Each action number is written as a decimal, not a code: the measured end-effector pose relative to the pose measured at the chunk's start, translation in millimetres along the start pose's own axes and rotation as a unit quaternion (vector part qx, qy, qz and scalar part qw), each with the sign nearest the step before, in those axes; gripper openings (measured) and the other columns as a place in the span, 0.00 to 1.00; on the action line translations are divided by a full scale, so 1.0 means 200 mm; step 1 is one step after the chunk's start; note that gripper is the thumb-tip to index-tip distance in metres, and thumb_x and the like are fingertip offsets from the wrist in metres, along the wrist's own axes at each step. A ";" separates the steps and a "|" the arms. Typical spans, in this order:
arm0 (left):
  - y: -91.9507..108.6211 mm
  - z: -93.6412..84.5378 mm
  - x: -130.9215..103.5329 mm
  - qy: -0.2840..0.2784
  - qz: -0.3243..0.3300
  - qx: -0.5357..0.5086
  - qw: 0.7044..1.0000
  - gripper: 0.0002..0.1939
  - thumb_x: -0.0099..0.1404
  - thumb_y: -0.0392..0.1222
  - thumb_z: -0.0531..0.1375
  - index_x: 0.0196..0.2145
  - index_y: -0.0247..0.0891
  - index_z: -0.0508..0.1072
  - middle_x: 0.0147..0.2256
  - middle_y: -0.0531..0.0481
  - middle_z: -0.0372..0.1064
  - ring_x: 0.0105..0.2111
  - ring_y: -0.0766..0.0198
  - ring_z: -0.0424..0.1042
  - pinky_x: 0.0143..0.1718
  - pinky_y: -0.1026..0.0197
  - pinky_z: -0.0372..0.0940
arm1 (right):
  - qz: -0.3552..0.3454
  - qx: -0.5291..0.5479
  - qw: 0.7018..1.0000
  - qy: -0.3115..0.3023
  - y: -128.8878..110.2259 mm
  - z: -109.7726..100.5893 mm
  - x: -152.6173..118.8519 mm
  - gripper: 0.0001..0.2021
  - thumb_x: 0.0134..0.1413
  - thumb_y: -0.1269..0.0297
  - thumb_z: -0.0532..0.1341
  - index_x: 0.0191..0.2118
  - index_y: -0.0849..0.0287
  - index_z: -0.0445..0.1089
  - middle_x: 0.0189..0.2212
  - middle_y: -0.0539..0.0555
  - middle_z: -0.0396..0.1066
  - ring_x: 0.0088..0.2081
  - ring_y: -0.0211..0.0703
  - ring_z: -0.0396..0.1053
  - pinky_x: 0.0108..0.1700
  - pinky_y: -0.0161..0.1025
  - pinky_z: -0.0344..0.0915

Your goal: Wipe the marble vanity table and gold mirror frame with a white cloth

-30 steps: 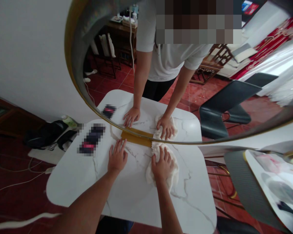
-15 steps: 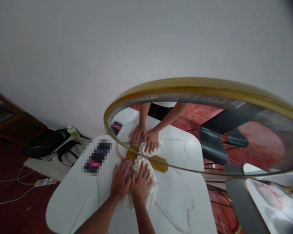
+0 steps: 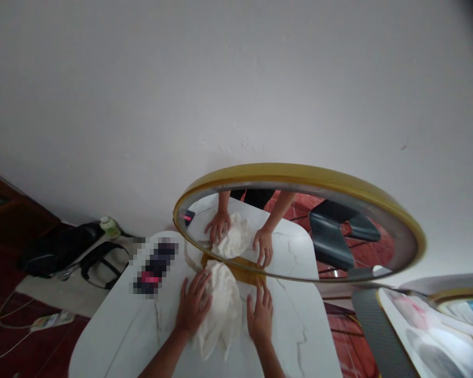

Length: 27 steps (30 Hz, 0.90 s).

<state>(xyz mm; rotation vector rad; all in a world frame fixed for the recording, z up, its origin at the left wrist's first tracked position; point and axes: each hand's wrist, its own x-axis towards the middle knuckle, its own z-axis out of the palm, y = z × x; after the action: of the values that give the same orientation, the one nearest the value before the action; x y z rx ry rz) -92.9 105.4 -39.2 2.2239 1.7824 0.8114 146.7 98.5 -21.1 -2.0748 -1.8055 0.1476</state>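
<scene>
A crumpled white cloth [image 3: 220, 310] lies on the white marbled table [image 3: 134, 336], just in front of the mirror's base. My left hand [image 3: 193, 304] rests with spread fingers on the cloth's left edge. To the right of the cloth, and apart from it, my right hand [image 3: 260, 312] is open, its fingers stretched toward the gold-coloured base [image 3: 240, 273]. Whether its fingertips touch the base I cannot tell. Both hands and the cloth are reflected in the round gold-framed mirror [image 3: 299, 173].
A blurred dark object with a pink patch [image 3: 155, 268] lies on the table's left. Beyond are a black bag [image 3: 63, 249], a bottle [image 3: 109, 227] and a power strip [image 3: 53, 320] with cables. Another white surface [image 3: 429, 331] stands at the right.
My right hand has left the cloth and moved right. The cloth is more uncovered and spread toward me. My left hand stays at its left side. The view has shifted, showing the mirror lower.
</scene>
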 end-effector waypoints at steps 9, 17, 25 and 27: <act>0.04 0.00 0.01 -0.016 0.020 0.001 1.000 0.31 0.62 0.48 0.55 0.61 0.46 0.53 0.62 0.47 0.48 0.61 0.54 0.48 0.59 0.45 0.45 | -0.058 -0.139 0.988 -0.032 0.20 0.12 -0.09 0.31 0.59 0.50 0.44 0.65 0.56 0.41 0.65 0.54 0.37 0.65 0.49 0.35 0.62 0.56 0.39; 0.09 0.00 0.07 0.022 -0.040 0.001 0.999 0.24 0.65 0.39 0.50 0.59 0.45 0.58 0.61 0.49 0.51 0.61 0.55 0.48 0.59 0.46 0.50 | -0.038 -0.153 0.986 -0.056 0.23 0.13 -0.07 0.34 0.57 0.51 0.44 0.66 0.59 0.39 0.65 0.52 0.37 0.65 0.46 0.32 0.63 0.55 0.34; 0.32 0.07 0.15 -0.015 -0.067 0.059 0.996 0.34 0.61 0.46 0.55 0.63 0.39 0.48 0.63 0.44 0.43 0.62 0.49 0.46 0.59 0.44 0.48 | -0.018 -0.146 0.986 -0.073 0.24 0.13 -0.06 0.33 0.56 0.53 0.45 0.66 0.57 0.39 0.66 0.51 0.36 0.65 0.46 0.32 0.63 0.56 0.31; 0.30 0.09 0.17 -0.014 -0.074 0.064 0.995 0.34 0.62 0.44 0.54 0.63 0.40 0.47 0.64 0.45 0.42 0.62 0.49 0.45 0.59 0.44 0.49 | -0.018 -0.140 0.987 -0.071 0.24 0.13 -0.06 0.33 0.56 0.54 0.45 0.66 0.57 0.39 0.66 0.51 0.36 0.65 0.46 0.32 0.63 0.56 0.31</act>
<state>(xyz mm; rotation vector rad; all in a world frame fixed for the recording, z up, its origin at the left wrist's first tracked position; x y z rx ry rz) -29.4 125.0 -16.3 2.1354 2.0090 0.6492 181.8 88.1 -64.2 -2.2706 -2.0483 0.0331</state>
